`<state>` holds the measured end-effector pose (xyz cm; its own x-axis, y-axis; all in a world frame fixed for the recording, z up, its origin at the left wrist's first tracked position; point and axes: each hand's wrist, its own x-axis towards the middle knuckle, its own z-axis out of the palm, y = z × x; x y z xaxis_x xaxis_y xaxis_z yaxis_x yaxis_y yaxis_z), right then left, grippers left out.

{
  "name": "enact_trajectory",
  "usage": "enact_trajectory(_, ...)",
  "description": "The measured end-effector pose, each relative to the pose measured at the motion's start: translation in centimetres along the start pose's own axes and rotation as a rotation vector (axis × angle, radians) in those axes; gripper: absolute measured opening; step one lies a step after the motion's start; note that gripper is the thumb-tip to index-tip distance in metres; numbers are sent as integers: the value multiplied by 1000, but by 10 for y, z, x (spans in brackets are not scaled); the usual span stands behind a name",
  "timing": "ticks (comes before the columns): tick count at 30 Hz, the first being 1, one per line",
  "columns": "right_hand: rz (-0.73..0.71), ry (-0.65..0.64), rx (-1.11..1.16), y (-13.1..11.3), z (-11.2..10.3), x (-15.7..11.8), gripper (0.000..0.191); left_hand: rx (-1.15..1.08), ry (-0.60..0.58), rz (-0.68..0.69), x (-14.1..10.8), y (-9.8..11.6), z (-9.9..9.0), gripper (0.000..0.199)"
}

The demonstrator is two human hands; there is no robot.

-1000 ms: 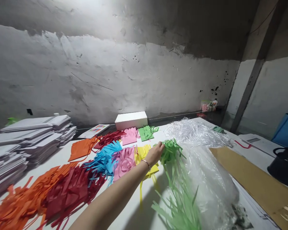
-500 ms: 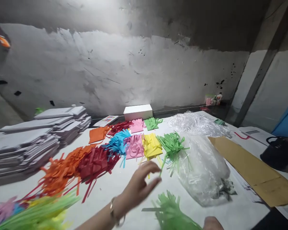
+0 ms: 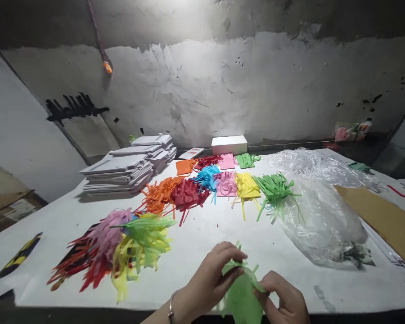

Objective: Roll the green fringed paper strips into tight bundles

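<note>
Near the table's front edge, a piece of green fringed tissue paper [image 3: 245,297] is stretched between my two hands. My left hand [image 3: 211,279], with a bracelet at the wrist, pinches its upper left part between thumb and fingers. On the opposite side, my right hand [image 3: 281,297] grips the paper's right edge. A few narrow green strips stick up above my fingers, and the lower part hangs down past the table edge. To the left lies a pile of loose tissue fringes [image 3: 121,249] in pink, red, yellow and green.
Fringed paper bundles lie mid-table: orange [image 3: 162,193], dark red [image 3: 187,193], blue [image 3: 207,176], pink [image 3: 227,184], yellow [image 3: 248,185] and green [image 3: 273,186]. Stacked white sheets [image 3: 121,173] stand left. A clear plastic bag [image 3: 324,225] and brown cardboard [image 3: 381,216] lie right.
The view has swung left. My left hand has moved in to the green tissue paper from an open reach by the green bundle. Both hands now hold the paper at the front edge.
</note>
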<state>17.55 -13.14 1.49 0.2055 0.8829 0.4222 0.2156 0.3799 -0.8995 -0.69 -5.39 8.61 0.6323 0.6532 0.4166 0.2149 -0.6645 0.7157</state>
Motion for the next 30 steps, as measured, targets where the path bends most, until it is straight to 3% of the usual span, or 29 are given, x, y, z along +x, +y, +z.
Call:
enact_trajectory(2, 79, -2, -12, 0, 0, 0, 39, 78, 106, 60, -6, 5, 1, 31)
enact_trajectory(4, 123, 1, -24, 1, 2, 2, 42, 163, 137, 131, -10, 9, 4, 33)
enact_trajectory(12, 145, -42, -35, 12, 12, -2, 44, 282, 18, 115, -10, 7, 5, 13)
enact_trajectory(14, 91, -90, -61, 13, 9, 1, 39, 307, -15, 113, -10, 6, 2, 13)
enact_trajectory(16, -58, -106, -94, 9, 2, 7, 22, 312, -66, 105, -9, 7, -2, 14)
enact_trajectory(18, -258, -116, -128, 1, -7, 17, 30, 305, -134, 89, -8, 9, -6, 15)
enact_trajectory(20, -386, -206, -159, -10, -16, 27, 31, 297, -193, 68, -7, 10, -10, 15)
enact_trajectory(23, -362, -477, -208, -23, -25, 43, 5, 296, -208, 24, -6, 14, -17, 14)
enact_trajectory(26, -261, -697, -199, -28, -27, 55, 17, 313, -235, 9, -6, 19, -22, 14)
enact_trajectory(28, -178, -761, -68, -26, -27, 59, 17, 314, -308, 30, -7, 21, -24, 16)
enact_trajectory(30, -69, -780, 97, -21, -24, 60, 35, 300, -365, 50, -8, 22, -26, 19)
